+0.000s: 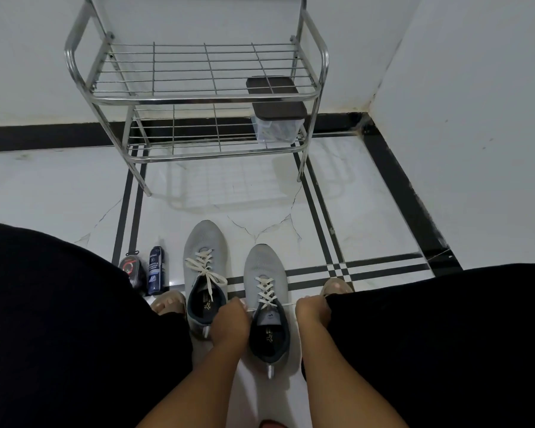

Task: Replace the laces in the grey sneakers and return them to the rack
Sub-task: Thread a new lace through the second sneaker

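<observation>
right grey knit sneaker (267, 291): on the white tiled floor (368, 211), heel toward the person for reach.
hands: left hand (230, 319) and right hand (311, 312) each pinch a cream flat lace (266, 287) end, pulling outward, likely to tighten it.
left grey knit sneaker (204, 267): just beside, laced, loose.
steel wire rack (195, 94): ahead, awaiting both.

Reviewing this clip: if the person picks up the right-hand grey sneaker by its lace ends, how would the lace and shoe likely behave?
The lace looks thin and floppy, so it would probably tighten through the eyelets first. The right sneaker, knit-topped, seems light; it would likely dangle and swing, heel down, from both hands.
</observation>
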`<state>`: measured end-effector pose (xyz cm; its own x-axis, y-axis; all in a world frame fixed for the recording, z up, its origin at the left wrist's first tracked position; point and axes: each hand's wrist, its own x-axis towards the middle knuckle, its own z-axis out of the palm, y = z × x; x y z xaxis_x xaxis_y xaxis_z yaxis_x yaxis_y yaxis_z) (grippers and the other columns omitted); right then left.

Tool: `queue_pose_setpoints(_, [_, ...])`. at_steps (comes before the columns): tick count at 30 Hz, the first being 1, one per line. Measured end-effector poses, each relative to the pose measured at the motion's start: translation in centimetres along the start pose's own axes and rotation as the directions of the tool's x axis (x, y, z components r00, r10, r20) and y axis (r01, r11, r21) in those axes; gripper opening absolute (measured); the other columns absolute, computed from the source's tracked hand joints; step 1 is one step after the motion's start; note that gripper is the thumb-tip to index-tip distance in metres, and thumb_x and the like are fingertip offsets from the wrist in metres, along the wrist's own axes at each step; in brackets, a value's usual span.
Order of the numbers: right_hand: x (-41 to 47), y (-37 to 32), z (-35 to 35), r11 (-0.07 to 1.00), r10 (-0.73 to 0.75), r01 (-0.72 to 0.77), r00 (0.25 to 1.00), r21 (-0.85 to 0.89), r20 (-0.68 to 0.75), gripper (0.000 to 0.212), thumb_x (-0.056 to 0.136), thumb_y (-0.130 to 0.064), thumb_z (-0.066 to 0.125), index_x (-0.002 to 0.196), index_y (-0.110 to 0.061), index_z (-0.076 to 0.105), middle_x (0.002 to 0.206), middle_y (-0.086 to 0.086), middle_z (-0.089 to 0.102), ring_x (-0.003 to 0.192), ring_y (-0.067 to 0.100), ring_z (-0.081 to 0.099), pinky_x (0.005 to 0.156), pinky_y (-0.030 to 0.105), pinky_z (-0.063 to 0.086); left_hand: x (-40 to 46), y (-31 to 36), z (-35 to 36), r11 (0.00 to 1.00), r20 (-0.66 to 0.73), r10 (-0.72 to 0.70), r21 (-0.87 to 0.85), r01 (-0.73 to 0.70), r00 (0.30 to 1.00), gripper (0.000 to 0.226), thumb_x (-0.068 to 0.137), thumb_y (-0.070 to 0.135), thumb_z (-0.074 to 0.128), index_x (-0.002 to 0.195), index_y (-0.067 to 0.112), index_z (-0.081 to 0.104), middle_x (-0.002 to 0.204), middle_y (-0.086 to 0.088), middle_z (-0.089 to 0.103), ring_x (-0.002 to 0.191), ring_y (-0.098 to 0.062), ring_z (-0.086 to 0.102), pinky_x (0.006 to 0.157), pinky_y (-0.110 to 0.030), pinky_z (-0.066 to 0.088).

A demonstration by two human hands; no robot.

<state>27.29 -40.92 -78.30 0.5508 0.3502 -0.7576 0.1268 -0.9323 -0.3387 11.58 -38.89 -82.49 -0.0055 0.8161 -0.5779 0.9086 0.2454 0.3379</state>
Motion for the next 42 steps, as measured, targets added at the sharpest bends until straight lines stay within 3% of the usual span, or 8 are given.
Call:
queue_pose_setpoints(8, [0.1,-0.6,1.8,0.987,-0.109,0.123,0.985,-0.102,0.130,0.034,0.094,-0.016,0.048,0.124,-0.005,0.061,0.126,0.013,0.062,0.117,0.027,0.059,0.090,0.030,0.049,1.2,-0.4,1.0,0.982,0.060,0.047,-0.184,-0.035,0.997,0.011,0.090,0.030,0.050,0.089,0.024,0.059,0.092,-0.010,0.070,0.086,-0.030,0.069,0.079,-0.043,0.056])
queue_pose_setpoints(15, [0.0,-0.2,2.2,0.973,-0.086,0.093,0.995,-0.213,0.043,0.036,0.093,-0.021,0.054,0.125,-0.005,0.056,0.130,0.015,0.058,0.120,0.032,0.056,0.091,0.031,0.047,0.4,0.5,0.4,0.997,0.042,0.056,0.056,-0.058,0.998,0.027,0.095,0.025,0.039,0.112,0.013,0.057,0.118,-0.011,0.064,0.110,-0.030,0.061,0.085,-0.036,0.048])
queue_pose_setpoints(20, [-0.3,-1.4,1.9,0.998,-0.059,0.059,0.998,-0.007,0.005,0.049,0.094,-0.028,0.050,0.133,-0.001,0.039,0.133,0.019,0.053,0.120,0.036,0.053,0.092,0.034,0.045,1.1,0.9,-0.2,0.994,0.144,0.077,0.068,-0.088,0.987,0.038,0.095,0.032,0.040,0.114,0.009,0.063,0.121,-0.016,0.061,0.109,-0.032,0.059,0.091,-0.037,0.049])
queue_pose_setpoints(24, [-0.6,-4.0,0.7,0.983,-0.184,0.185,0.983,0.013,-0.006,0.033,0.099,-0.009,0.034,0.124,0.002,0.052,0.134,0.022,0.051,0.124,0.034,0.050,0.096,0.034,0.042,1.4,2.7,-2.6,0.992,0.221,0.094,0.055,-0.109,0.971,0.044,0.094,0.035,0.041,0.116,0.003,0.062,0.124,-0.020,0.058,0.112,-0.034,0.056,0.094,-0.034,0.045])
queue_pose_setpoints(29, [-1.7,-6.6,-1.1,0.915,-0.374,0.378,0.926,0.140,-0.053,0.033,0.094,-0.010,0.039,0.109,-0.001,0.067,0.115,0.013,0.065,0.108,0.031,0.059,0.090,0.034,0.050,-0.4,5.9,-7.3,0.951,0.296,0.242,-0.262,-0.165,0.924,0.034,0.096,0.034,0.050,0.081,0.008,0.067,0.075,-0.005,0.061,0.077,-0.018,0.056,0.071,-0.026,0.039])
queue_pose_setpoints(33, [-2.7,-7.8,-2.0,0.831,-0.460,0.461,0.884,0.310,-0.081,0.024,0.093,-0.011,0.041,0.087,-0.019,0.062,0.107,0.002,0.065,0.101,0.023,0.061,0.093,0.041,0.051,-1.2,6.9,-9.2,0.910,0.347,0.304,-0.382,-0.163,0.887,0.034,0.098,0.035,0.049,0.092,0.007,0.068,0.087,-0.007,0.064,0.072,-0.017,0.055,0.060,-0.024,0.039])
queue_pose_setpoints(36, [-2.9,-7.6,-2.2,0.798,-0.483,0.476,0.872,0.369,-0.079,0.021,0.092,-0.012,0.047,0.081,-0.026,0.059,0.099,0.000,0.066,0.093,0.019,0.062,0.075,0.030,0.049,-0.7,5.9,-7.4,0.917,0.196,0.253,-0.362,-0.170,0.947,0.009,0.095,0.014,0.046,0.094,0.015,0.055,0.100,-0.014,0.062,0.077,-0.022,0.054,0.058,-0.023,0.040])
queue_pose_setpoints(42, [-2.4,-5.7,-1.3,0.810,-0.407,0.386,0.912,0.442,-0.050,0.016,0.093,-0.011,0.049,0.089,-0.015,0.063,0.083,0.003,0.065,0.076,0.018,0.060,0.072,0.032,0.049,-0.9,2.5,-2.7,0.969,0.142,0.156,-0.216,-0.123,0.977,0.028,0.099,0.033,0.044,0.116,0.013,0.052,0.122,-0.014,0.061,0.111,-0.029,0.056,0.089,-0.031,0.043])
